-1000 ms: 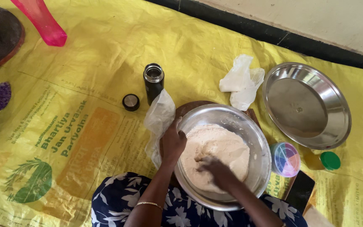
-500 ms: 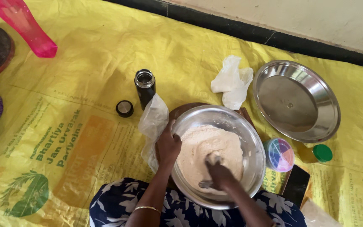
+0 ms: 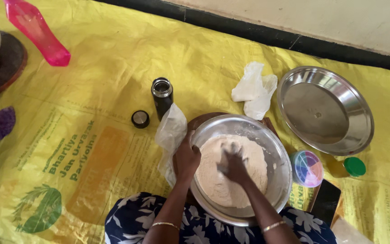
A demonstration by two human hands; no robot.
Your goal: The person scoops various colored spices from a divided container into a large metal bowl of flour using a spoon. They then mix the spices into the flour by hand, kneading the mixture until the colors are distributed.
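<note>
A steel bowl (image 3: 276, 149) full of pale flour (image 3: 213, 180) sits in front of me on a round brown board. My left hand (image 3: 187, 156) grips the bowl's left rim. My right hand (image 3: 233, 165) is down in the flour, fingers dusted white and blurred; whether they are closed on flour I cannot tell. A clear plastic bag (image 3: 171, 135) lies crumpled against the bowl's left side, just beyond my left hand.
An open black flask (image 3: 162, 97) and its cap (image 3: 140, 119) stand left of the bowl. An empty steel plate (image 3: 325, 109), white crumpled plastic (image 3: 254, 90), a pastel-lidded round container (image 3: 307, 168), a green-capped bottle (image 3: 350, 167) and a dark phone (image 3: 325, 202) lie right. A pink bottle (image 3: 37, 34) lies far left.
My right hand has shifted from the bowl's near side toward the middle of the flour. My left hand stays on the rim. The view has shifted a little.
</note>
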